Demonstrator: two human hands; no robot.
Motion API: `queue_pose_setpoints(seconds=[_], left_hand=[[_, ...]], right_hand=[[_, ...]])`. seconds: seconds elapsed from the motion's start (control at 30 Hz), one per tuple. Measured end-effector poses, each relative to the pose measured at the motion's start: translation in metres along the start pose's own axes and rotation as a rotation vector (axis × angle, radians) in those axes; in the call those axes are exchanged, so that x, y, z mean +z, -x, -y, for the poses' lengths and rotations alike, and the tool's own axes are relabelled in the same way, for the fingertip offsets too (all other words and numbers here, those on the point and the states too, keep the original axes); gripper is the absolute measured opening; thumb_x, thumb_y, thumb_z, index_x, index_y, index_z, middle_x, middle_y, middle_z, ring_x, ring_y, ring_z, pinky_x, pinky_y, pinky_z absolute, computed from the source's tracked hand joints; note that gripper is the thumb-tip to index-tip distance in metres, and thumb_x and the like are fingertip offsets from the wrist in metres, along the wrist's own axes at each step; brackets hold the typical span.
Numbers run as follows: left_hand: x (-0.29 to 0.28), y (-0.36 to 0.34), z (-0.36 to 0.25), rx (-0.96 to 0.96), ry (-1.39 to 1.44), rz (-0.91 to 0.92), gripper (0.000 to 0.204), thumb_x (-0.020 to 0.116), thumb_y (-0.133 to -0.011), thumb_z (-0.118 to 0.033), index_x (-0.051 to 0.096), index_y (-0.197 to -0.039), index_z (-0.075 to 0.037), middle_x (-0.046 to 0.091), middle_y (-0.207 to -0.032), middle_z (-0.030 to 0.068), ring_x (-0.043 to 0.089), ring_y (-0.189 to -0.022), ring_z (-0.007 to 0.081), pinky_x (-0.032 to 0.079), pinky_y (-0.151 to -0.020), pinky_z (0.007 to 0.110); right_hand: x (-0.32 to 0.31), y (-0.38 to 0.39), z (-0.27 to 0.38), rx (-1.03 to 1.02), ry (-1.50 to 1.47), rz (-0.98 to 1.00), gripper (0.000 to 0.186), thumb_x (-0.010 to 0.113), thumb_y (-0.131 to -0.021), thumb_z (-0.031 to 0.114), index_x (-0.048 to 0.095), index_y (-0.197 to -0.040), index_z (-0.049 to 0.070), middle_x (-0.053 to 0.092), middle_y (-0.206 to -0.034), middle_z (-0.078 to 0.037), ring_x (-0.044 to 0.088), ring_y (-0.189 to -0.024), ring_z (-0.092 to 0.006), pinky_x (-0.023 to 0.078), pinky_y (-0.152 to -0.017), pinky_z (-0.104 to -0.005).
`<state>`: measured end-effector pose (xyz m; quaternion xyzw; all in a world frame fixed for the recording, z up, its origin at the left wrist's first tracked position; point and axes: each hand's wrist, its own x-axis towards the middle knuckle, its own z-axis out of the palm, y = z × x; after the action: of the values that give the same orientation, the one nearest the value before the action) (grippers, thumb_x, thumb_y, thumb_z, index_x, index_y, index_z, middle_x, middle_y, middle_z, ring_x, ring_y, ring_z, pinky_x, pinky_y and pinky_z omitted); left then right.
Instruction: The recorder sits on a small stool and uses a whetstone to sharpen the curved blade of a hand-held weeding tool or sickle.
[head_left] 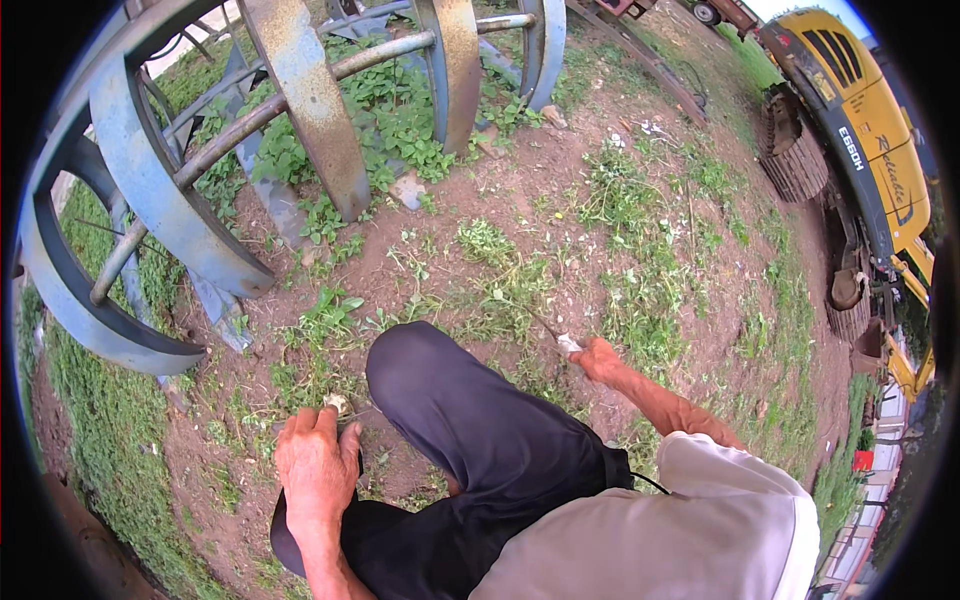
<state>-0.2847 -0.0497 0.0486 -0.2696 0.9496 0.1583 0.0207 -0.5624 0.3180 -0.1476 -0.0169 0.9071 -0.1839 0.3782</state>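
My right hand (600,360) is closed on a thin hand tool with a white, cloth-like grip (568,344). Its narrow dark shaft points forward and left into low weeds (510,280); I cannot make out the tip. Out in front of my left knee is my left hand (315,455), back upward, with the thumb apart from the fingers. A pale stone-like lump (337,403) lies just beyond its fingertips, and I see nothing held in it. My right knee (415,360), in dark trousers, is bent between the two hands.
A rusty blue metal grapple with curved tines (300,100) stands on the ground ahead and left, weeds growing through it. A yellow tracked excavator (850,120) is at the far right. Patchy weeds and bare reddish soil (700,330) surround me. A stone (408,188) lies beside the tines.
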Motion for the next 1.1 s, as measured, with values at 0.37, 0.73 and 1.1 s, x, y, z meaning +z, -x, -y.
queue_pose_setpoints(seconds=[0.37,0.73,1.1], left_hand=[[0.019,-0.061,-0.042,0.22,-0.014,0.109,0.026,0.071,-0.081,-0.024,0.064,-0.089,0.0,0.063,-0.088,0.0193,0.062,-0.09,0.0386,0.049,-0.078,0.048],[0.061,-0.057,-0.002,0.088,-0.121,0.414,0.031,0.069,-0.082,-0.027,0.068,-0.098,-0.001,0.067,-0.097,0.0229,0.065,-0.095,0.04,0.051,-0.083,0.047],[0.07,-0.07,-0.003,0.141,-0.079,0.297,0.034,0.071,-0.081,-0.031,0.07,-0.103,-0.005,0.068,-0.095,0.0225,0.064,-0.096,0.0399,0.05,-0.085,0.047]], right_hand=[[0.003,-0.058,0.076,-0.157,0.244,-0.156,0.027,0.061,-0.074,0.019,0.07,-0.083,-0.006,0.067,-0.087,-0.029,0.068,-0.085,-0.0395,0.055,-0.076,-0.0452],[-0.034,-0.041,0.093,-0.114,0.164,-0.112,0.027,0.061,-0.073,0.018,0.069,-0.078,-0.007,0.067,-0.08,-0.026,0.07,-0.081,-0.0368,0.056,-0.074,-0.0427],[-0.012,-0.032,0.097,-0.084,0.153,-0.224,0.026,0.062,-0.072,0.02,0.071,-0.072,-0.004,0.068,-0.07,-0.021,0.07,-0.072,-0.0337,0.056,-0.072,-0.0403]])
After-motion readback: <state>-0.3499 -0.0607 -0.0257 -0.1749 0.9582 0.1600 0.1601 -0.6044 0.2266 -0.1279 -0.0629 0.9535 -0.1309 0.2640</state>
